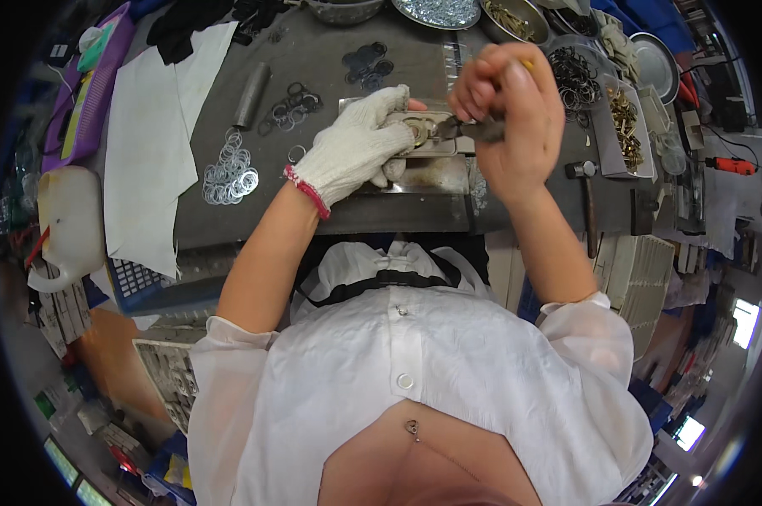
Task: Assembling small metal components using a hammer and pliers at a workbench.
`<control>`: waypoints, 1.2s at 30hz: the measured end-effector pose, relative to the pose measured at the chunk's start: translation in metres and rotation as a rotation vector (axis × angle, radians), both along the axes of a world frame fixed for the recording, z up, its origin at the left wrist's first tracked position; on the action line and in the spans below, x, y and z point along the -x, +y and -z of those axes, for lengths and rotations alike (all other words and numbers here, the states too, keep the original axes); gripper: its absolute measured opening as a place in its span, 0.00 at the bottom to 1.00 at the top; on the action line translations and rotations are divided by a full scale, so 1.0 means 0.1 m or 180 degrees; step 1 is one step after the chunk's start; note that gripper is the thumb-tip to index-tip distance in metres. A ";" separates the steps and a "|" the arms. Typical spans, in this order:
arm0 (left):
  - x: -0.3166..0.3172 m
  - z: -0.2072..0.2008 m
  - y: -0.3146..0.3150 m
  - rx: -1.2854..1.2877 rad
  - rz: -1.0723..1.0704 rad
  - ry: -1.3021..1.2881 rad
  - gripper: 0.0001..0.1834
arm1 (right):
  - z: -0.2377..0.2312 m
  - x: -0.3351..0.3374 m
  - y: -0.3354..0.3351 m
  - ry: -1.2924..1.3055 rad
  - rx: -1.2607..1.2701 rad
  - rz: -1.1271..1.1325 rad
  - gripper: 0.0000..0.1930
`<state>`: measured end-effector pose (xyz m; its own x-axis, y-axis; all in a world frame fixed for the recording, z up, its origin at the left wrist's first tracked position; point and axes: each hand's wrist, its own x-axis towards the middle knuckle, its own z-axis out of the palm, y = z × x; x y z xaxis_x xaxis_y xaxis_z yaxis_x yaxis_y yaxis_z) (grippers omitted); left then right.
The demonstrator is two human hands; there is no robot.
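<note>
My left hand (360, 139), in a white knit glove with a pink cuff and a bare fingertip showing, closes around a round metal piece (416, 133) with a brass-coloured ring. This piece lies on a flat metal fixture (461, 145) in front of me. From the right, my bare right hand (516, 110) is curled around a dark-tipped hand tool (452, 128) that looks like pliers, blurred by motion. Its tip meets the round piece, and a bit of yellow shows above the fist. The fingers hide most of the tool.
Flat silver rings (231, 177) and dark rings (368, 66) lie left and behind. A metal cylinder (252, 95) stands near white cloth (149, 135). At right are black rings (573, 78), a white box (621, 126) of brass parts, and a hammer (589, 202). Bowls of small parts line the back.
</note>
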<state>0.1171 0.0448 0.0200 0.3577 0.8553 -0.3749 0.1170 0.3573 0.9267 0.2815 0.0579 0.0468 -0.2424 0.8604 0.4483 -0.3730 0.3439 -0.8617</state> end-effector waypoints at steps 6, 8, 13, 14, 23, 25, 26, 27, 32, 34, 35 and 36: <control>0.00 0.03 0.02 0.0002 -0.0062 -0.0196 0.20 | 0.18 -0.15 -0.22 -0.0400 -0.0899 0.0128 0.08; 0.00 0.01 0.02 0.0044 -0.0015 -0.0269 0.20 | 0.29 -0.27 -0.23 -0.0112 -0.0833 0.0048 0.09; 0.01 0.06 0.06 0.0073 0.0059 -0.0230 0.19 | 0.28 -0.38 -0.11 0.0630 0.0087 -0.0261 0.10; 0.00 0.08 0.06 0.0069 0.0078 -0.0206 0.19 | 0.25 -0.33 -0.08 0.0581 0.0104 -0.0203 0.11; 0.02 0.13 0.05 0.0071 -0.0021 -0.0197 0.21 | 0.05 -0.16 -0.14 -0.0307 -0.0500 0.0075 0.08; 0.02 0.12 0.05 0.0069 -0.0015 -0.0254 0.20 | 0.15 -0.17 -0.20 -0.0241 -0.0987 0.0163 0.07; 0.01 0.11 0.05 0.0059 0.0006 -0.0302 0.20 | 0.23 -0.20 -0.21 -0.0244 -0.0973 0.0146 0.07; 0.00 0.12 0.05 0.0072 0.0021 -0.0312 0.20 | 0.31 -0.27 -0.24 -0.0255 -0.1393 0.0018 0.08; 0.01 0.07 0.07 0.0079 0.0125 -0.0172 0.20 | 0.42 -0.52 -0.28 0.0501 -0.0480 0.0298 0.10; 0.02 0.10 0.05 0.0070 0.0065 -0.0198 0.20 | 0.30 -0.47 -0.20 0.0344 -0.0498 0.0153 0.10; 0.02 0.11 0.05 0.0059 -0.0006 -0.0226 0.20 | 0.24 -0.45 -0.18 0.0184 -0.0515 -0.0003 0.10; 0.02 0.10 0.05 0.0056 0.0009 -0.0205 0.21 | 0.19 -0.44 -0.18 0.0014 -0.0546 -0.0046 0.09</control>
